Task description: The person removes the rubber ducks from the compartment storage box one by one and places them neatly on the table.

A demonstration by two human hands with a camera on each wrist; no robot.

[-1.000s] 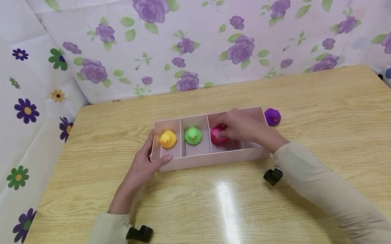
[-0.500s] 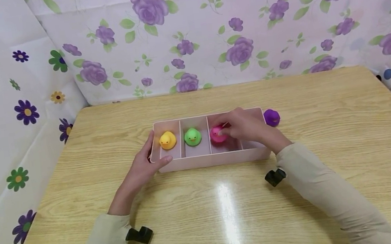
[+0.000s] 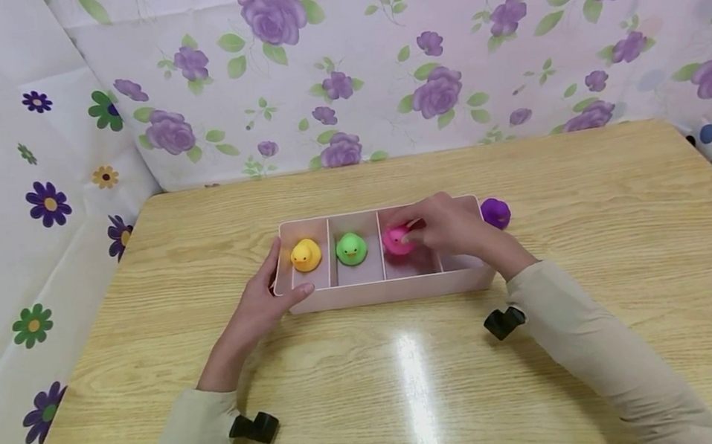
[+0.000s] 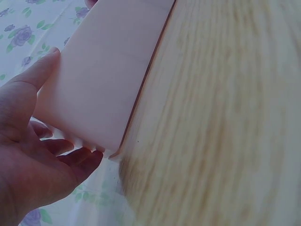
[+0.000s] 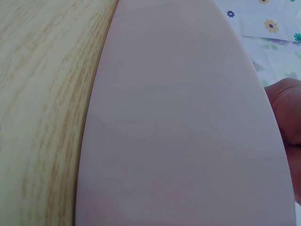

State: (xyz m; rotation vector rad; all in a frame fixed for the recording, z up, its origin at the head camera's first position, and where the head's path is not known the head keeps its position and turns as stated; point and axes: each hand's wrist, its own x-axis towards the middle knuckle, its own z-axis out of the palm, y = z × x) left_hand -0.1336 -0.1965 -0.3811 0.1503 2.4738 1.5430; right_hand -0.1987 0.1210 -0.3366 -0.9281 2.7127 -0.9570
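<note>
Your right hand point(image 3: 454, 225) pinches the pink duck point(image 3: 394, 242) between nearly closed fingers in compartment 3 from the left of the 4-compartment tray point(image 3: 392, 291). Your left hand point(image 3: 260, 300) grips the tray's left end with partly curled fingers. The yellow duck point(image 3: 306, 255) and green duck point(image 3: 351, 249) occupy compartments 1 and 2; the purple duck point(image 3: 497, 213) sits beside the right end.

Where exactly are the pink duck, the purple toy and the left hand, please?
Pink duck point(image 3: 392, 243): head view, on its uncovered front.
Purple toy point(image 3: 497, 213): head view, on its rounded body.
Left hand point(image 3: 259, 304): head view, on the middle of the hand.
</note>
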